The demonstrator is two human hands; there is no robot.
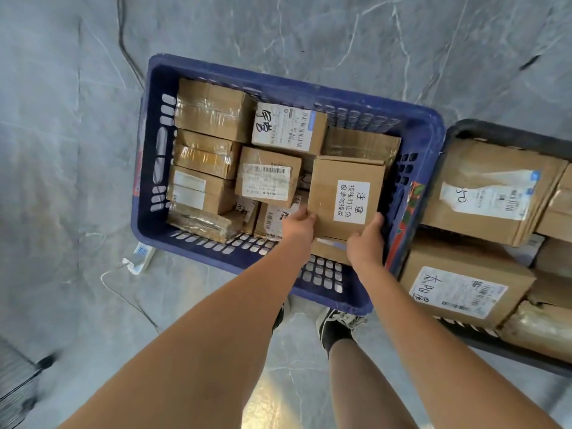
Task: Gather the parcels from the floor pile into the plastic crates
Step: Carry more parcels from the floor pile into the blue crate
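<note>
The person is holding a brown cardboard box (345, 196) with a white warning label over the right part of the blue plastic crate (411, 125), just above the parcels that are already lying inside. The left hand (297, 226) is gripping the near left corner of the box, and the right hand (366, 239) is gripping its near right corner, with the fingers curled around the edges. The box is looking stiff and square, with clean flaps, so it is probably keeping its shape under a firm hold; it seems rather light, since both hands are carrying it only at one end. The cardboard is plain and not slippery, but the taped parcels (213, 109) on the left side of the crate are shiny and could slide. Holding at two opposite edges or corners seems the safest place. A second dark crate (495, 126) with bigger labelled boxes (492, 193) is standing just beside, on the right, on the grey floor (62, 150).
</note>
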